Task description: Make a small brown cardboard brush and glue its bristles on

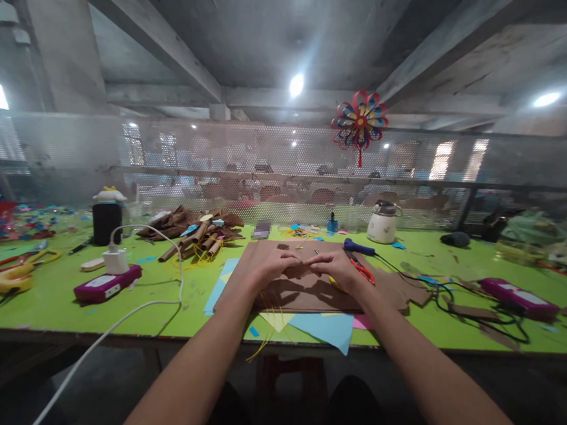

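Observation:
Both hands meet over a sheet of brown cardboard (294, 296) on the green table. My left hand (278, 264) is closed, its fingertips pinched together close to those of my right hand (336, 268), which is pinched too. Whatever lies between the fingertips is too small to make out. Thin yellow strings (261, 349) hang over the table's front edge below my left hand. Beside my right hand lies a red-handled tool (362, 270), partly covered by the hand. Behind it rests a blue-handled tool (358, 247) with a dark cord. A small dark pile (282, 246) sits behind my left hand.
Blue paper (323, 326) sticks out at the front edge. Rolled brown paper (195, 235) lies back left. A purple power strip (108, 284) with a white charger (115, 258) stands left; another purple strip (519, 298) lies right among cords. A white flask (381, 224) stands behind.

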`<state>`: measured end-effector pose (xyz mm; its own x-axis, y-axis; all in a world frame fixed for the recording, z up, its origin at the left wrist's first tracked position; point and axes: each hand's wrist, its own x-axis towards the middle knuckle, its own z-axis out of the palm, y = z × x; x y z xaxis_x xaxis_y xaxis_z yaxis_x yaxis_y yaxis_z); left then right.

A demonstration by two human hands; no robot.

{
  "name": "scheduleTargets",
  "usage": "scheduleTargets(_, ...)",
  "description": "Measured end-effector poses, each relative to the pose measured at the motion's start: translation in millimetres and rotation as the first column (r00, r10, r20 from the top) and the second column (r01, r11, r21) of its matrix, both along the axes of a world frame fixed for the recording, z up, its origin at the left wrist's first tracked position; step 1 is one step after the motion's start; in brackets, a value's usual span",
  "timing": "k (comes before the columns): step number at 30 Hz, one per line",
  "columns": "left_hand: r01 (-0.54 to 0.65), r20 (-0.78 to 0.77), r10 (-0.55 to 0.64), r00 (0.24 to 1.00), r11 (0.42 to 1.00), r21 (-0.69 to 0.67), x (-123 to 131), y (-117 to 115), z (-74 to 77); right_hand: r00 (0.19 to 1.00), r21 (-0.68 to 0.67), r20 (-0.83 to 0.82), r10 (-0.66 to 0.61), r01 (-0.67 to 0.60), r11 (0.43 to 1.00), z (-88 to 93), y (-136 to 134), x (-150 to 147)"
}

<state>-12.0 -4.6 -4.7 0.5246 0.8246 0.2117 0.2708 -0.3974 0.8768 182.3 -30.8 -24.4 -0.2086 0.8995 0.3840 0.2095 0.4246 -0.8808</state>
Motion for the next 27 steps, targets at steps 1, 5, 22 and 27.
scheduleTargets(1, -0.001, -0.033, 0.002, 0.999, 0.999, 0.032, 0.0, 0.2, -0.5, 1.0, -0.004, 0.008, -0.004, 0.004, 1.0, -0.3, -0.2, -0.8)
scheduleTargets(5, 0.139, -0.084, -0.143, 0.986, 0.989, -0.049, -0.5, -4.6, -1.1, 0.999, -0.004, 0.05, -0.02, 0.02, 1.0, -1.1, -0.6, -3.5)
scheduleTargets(22, 0.259, 0.044, -0.259, 0.965, 0.909, -0.327, -4.6, 0.0, -9.4, 0.996, -0.029, 0.017, 0.09, -0.089, 0.996, -5.9, 2.4, 3.6)
scheduleTargets(27, 0.235, 0.043, -0.235, 0.971, 0.907, -0.35, -4.3, 2.0, -11.8, 0.994, -0.056, 0.014, 0.104, -0.103, 0.993, -10.2, 7.1, 5.2)
